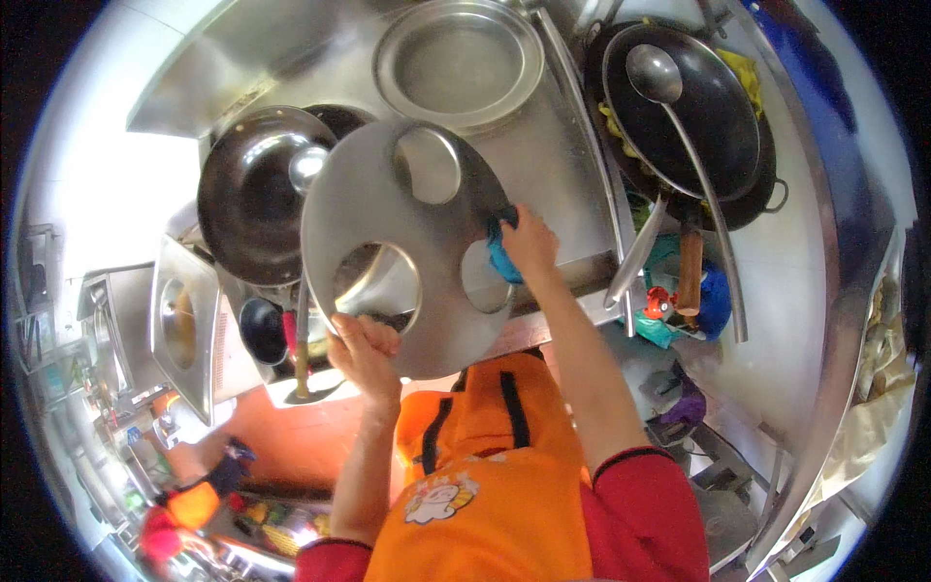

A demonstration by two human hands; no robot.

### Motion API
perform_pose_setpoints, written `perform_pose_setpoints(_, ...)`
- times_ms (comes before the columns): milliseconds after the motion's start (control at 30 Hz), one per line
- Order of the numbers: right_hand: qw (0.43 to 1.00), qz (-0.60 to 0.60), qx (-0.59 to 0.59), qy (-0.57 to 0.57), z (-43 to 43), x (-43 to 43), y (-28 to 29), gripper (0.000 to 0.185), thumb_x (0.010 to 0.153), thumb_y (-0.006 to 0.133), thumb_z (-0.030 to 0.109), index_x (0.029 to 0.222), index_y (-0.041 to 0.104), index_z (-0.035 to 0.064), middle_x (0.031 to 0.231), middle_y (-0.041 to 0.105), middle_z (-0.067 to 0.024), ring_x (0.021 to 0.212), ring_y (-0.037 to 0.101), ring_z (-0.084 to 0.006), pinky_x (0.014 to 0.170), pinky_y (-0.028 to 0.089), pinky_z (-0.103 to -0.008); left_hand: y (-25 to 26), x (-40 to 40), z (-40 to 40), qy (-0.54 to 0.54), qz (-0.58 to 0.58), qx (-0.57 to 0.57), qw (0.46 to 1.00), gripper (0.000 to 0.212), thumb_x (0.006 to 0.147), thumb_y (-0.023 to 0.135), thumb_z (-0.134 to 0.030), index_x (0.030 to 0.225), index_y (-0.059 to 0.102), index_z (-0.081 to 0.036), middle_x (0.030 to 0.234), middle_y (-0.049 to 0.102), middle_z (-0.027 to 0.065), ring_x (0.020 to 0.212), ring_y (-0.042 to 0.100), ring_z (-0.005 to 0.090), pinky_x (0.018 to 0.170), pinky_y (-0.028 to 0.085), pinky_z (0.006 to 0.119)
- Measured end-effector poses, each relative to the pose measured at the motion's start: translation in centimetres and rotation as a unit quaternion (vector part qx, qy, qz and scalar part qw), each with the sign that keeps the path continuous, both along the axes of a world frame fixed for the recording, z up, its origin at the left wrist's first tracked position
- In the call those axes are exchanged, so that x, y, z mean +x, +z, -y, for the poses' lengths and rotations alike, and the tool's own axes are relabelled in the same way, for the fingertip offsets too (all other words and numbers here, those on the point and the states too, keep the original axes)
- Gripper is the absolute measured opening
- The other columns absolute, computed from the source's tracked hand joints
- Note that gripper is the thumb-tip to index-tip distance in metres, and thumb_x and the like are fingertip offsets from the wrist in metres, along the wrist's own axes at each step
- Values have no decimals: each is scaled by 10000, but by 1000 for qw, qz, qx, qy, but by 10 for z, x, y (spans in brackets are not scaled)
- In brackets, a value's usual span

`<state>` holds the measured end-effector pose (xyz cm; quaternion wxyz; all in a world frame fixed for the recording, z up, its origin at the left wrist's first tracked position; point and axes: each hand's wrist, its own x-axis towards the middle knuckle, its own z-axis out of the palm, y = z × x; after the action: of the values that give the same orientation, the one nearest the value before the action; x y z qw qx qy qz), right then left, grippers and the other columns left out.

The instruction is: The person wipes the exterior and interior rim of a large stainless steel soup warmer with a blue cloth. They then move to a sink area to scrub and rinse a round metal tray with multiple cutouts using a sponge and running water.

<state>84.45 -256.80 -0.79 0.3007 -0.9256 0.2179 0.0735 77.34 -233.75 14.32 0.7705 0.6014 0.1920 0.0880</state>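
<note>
A large round metal plate with three round holes (407, 225) is held up in front of me, over a stainless steel worktop. My left hand (365, 351) grips its lower left rim beside one hole, the thumb at the edge. At its right side my right hand (529, 244) holds a blue cloth (502, 251) against the metal beside another hole. Behind the plate, a wide round metal pan (460, 65) stands on the worktop. A dark wok (254, 196) with a ladle (307, 169) lies to the left, partly hidden by the plate.
At the right, a black pan (680, 116) holds a long-handled metal ladle (654, 73) and rests over another wok. A small black pan (262, 331) is at the lower left. A co-worker (182, 513) in orange and red is at the far lower left.
</note>
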Motion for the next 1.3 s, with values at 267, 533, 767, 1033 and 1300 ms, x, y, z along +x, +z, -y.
perform_pose_setpoints(267, 992, -112, 59, -26, -4, -48, -6, 475, 879, 574, 442, 1127, 571, 36, 1090, 640, -240, 1023, 605, -418, 855, 466, -509, -1, 5, -1, 6, 9, 51, 999, 388, 1031, 381, -374, 755, 358, -103, 538, 321, -17, 429, 325, 90, 396, 309, 257)
perform_pose_setpoints(533, 969, 4, 242, -49, -47, -110, 17, 492, 874, 624, 416, 1155, 563, 17, 1059, 647, -241, 1010, 600, -430, 850, 471, -464, -14, -3, 9, 25, 32, 49, 998, 382, 1031, 386, -376, 770, 320, -105, 548, 287, -16, 443, 285, 94, 415, 281, 274)
perform_pose_setpoints(767, 976, 173, 119, 59, -98, -113, 86, 446, 786, 717, 273, 1141, 538, 72, 1020, 628, -173, 937, 629, -364, 778, 505, -435, -17, -5, 17, 25, 76, 42, 996, 370, 1037, 382, -326, 756, 389, -85, 531, 412, -1, 441, 390, 87, 400, 352, 241)
perform_pose_setpoints(1033, 998, 15, 33, 43, -47, -89, 40, 417, 799, 690, 237, 1147, 539, 63, 1050, 618, -168, 969, 620, -358, 795, 506, -452, -11, -7, 25, 4, 57, 54, 997, 361, 1042, 370, -313, 763, 347, -84, 543, 368, 2, 458, 381, 100, 433, 359, 247)
perform_pose_setpoints(1300, 951, 239, 167, 106, -91, -77, 114, 453, 685, 776, 187, 1075, 568, 87, 953, 593, -143, 876, 607, -348, 726, 487, -441, -11, -6, 29, 0, 84, 40, 996, 363, 1039, 371, -330, 772, 328, -87, 534, 330, -6, 448, 318, 100, 429, 331, 270)
